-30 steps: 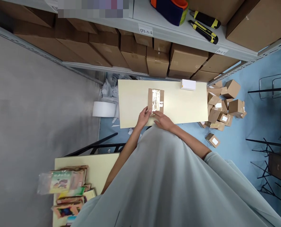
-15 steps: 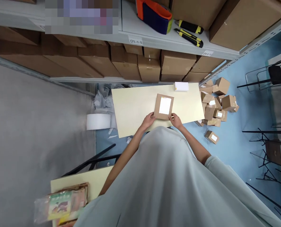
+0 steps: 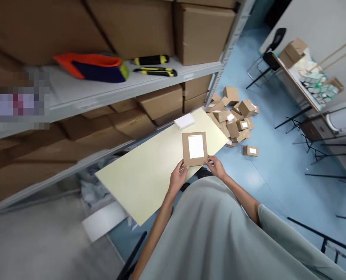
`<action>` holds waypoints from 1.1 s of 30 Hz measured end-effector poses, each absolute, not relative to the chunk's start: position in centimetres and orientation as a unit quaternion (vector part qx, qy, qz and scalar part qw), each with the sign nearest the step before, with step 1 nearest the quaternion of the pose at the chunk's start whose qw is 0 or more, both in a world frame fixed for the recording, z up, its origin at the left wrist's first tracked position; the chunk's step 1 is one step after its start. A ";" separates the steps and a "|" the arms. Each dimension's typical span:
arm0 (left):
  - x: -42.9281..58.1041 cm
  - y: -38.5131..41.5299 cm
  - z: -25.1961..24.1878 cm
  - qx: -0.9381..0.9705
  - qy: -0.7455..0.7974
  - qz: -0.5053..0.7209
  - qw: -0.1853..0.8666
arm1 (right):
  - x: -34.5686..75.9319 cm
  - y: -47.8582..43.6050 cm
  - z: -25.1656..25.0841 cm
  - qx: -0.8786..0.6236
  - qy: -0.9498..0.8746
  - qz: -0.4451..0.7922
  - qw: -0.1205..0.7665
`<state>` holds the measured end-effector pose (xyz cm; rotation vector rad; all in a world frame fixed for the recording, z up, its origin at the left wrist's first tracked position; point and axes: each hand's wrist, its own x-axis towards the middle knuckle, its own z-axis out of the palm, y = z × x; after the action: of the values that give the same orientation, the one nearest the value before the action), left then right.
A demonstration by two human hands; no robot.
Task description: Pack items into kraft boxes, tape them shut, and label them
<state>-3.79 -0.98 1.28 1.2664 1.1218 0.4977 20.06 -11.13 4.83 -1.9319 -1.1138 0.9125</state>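
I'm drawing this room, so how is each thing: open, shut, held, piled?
Cardboard box: closed, label up, held
Left hand: gripping box's near left corner
Right hand: gripping its near right corner
White box: lying on the table
Cutters: lying on the shelf, open or shut unclear
Parcels: mostly heaped on the floor

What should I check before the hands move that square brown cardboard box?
1. Left hand holding the square brown cardboard box at its near left corner: ok.
2. Right hand at its near right corner: ok.
3. White rectangular label facing up: ok.
4. Box's underside taped shut: cannot tell, hidden.
5. Box clear of the pale yellow rectangular table: cannot tell.
6. Black-and-yellow cutters away from both hands: ok, on the shelf.
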 end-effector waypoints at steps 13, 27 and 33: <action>11.8 -0.9 4.7 0.600 0.467 0.144 0.634 | 32.2 -17.4 5.1 -0.763 -0.302 0.318 0.476; 36.5 -1.4 4.0 0.628 0.426 0.035 0.650 | 56.0 -18.9 4.6 -0.800 -0.212 0.302 0.474; 43.9 4.0 3.1 0.649 0.401 0.020 0.646 | 60.5 -15.4 3.0 -0.832 -0.147 0.286 0.452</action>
<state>43.88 3.97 3.09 1.4769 0.9126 0.0462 60.52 -15.42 3.02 -2.0556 -0.3634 0.7064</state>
